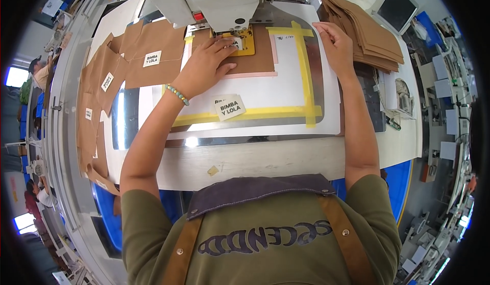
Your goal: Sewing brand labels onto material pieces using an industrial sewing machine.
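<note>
My left hand (205,65), with a bead bracelet, lies with fingers apart on the brown piece (252,64) beside a yellow clamp frame (245,47) under the white sewing machine head (204,1). The brown piece rests on a white template board (286,91) edged with yellow tape. At the board's upper right corner, my right hand (334,45) has curled fingers; what they hold, if anything, is unclear. Two white labels (229,109) lie overlapping on the board, below my left hand.
Labelled brown pieces (140,70) spread over the table's left side. A brown stack (372,40), a screen (395,9) and a white tray (399,98) are on the right. The table's front edge (255,165) is near my body. Co-workers (41,73) are at the far left.
</note>
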Demonstrator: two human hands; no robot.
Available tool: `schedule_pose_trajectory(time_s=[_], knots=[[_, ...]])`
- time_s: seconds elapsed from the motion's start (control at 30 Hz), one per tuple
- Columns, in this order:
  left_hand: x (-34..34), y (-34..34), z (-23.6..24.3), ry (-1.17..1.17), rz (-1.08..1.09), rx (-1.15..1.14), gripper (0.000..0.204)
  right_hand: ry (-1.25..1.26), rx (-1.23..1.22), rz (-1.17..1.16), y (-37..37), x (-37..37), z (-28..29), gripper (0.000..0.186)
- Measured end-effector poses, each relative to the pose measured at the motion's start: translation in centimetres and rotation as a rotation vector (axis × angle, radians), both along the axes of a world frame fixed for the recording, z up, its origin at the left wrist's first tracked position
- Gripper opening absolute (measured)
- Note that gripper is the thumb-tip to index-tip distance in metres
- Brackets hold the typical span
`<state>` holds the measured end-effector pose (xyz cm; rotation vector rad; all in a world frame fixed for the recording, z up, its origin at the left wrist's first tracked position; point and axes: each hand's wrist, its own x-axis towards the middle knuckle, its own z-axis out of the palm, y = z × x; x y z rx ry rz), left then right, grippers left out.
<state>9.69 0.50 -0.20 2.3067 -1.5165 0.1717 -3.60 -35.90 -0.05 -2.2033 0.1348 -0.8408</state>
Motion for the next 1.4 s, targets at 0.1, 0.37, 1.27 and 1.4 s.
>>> schedule_pose_trajectory(time_s=[0.1,0.37,1.27,1.4], knots=[[0.1,0.0,-0.2,-0.025,-0.002,-0.001,0.041,0.0,-0.013,0.006,0.1,0.1,-0.1,0.021],[0.3,-0.1,0.0,-0.045,-0.006,0.053,0.042,0.022,-0.017,-0.001,0.0,0.0,0.0,0.02],[4.4,3.3,-1.4,0.094,0.106,-0.144,0.057,0.117,-0.207,0.272,4.7,0.6,0.7,0.025],[5.9,6.2,-0.8,0.146,0.07,-0.026,0.067,0.242,-0.571,0.351,6.9,1.8,0.3,0.033]])
